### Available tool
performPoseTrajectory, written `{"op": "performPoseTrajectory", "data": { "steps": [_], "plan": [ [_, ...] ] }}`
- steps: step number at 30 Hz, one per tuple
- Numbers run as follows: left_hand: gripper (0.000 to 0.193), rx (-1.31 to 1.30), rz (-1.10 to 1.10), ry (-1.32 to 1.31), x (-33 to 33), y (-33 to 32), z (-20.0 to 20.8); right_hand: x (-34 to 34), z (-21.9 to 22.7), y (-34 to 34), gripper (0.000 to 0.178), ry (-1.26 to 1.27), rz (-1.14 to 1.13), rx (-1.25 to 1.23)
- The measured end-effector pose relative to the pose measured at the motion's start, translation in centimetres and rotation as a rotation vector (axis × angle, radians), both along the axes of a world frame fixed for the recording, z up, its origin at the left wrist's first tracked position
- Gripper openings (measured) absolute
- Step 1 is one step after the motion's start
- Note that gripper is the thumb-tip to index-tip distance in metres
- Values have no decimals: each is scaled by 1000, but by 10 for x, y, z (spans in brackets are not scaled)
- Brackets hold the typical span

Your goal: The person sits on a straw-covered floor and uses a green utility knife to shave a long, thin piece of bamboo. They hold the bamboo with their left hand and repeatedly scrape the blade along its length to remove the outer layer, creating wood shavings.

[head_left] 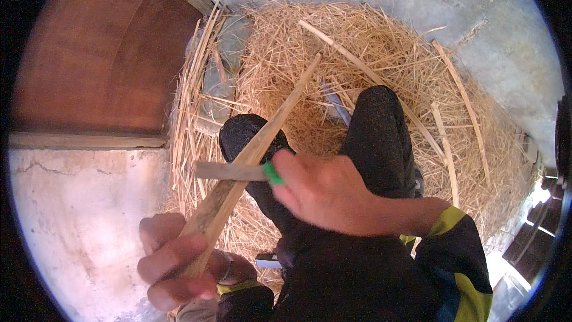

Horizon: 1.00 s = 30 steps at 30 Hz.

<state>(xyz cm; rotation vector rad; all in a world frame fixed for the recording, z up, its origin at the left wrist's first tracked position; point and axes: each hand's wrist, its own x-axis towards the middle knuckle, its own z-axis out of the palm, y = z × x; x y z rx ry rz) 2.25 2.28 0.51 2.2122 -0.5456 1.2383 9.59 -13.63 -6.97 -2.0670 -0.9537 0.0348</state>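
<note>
Stick (269,133) slants up from my left hand (176,259), fingers wrapped round lower end. My right hand (330,194) grips green-handled knife (229,171), blade crossing over stick. Strip heap (280,36) beyond knees.

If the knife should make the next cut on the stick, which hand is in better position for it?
Probably the right hand: it holds the knife, which lies across the stick. The left hand holds the stick's near end, so it seems better placed to steady it.
</note>
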Motion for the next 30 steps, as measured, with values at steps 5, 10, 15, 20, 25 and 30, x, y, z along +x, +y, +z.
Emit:
{"op": "performPoseTrajectory", "data": {
  "steps": [5,10,15,20,25,30],
  "plan": [
    [42,-10,125,-96,-2,10,-4,59,-138,-33,18,65,-461,-229],
    [36,-75,91,-57,1,7,-9,-1,-33,-21,19,350,-163,98],
    [36,-140,141,-94,-6,7,-14,2,2,-1,20,164,57,190],
    [51,-248,430,-223,-2,6,-19,14,-43,22,18,-13,-102,94],
    [56,-247,528,-168,-2,4,-16,60,-152,-19,21,212,-466,-240],
    [43,-305,576,-349,7,0,-14,23,-61,5,21,237,-225,115]
  ]
}}
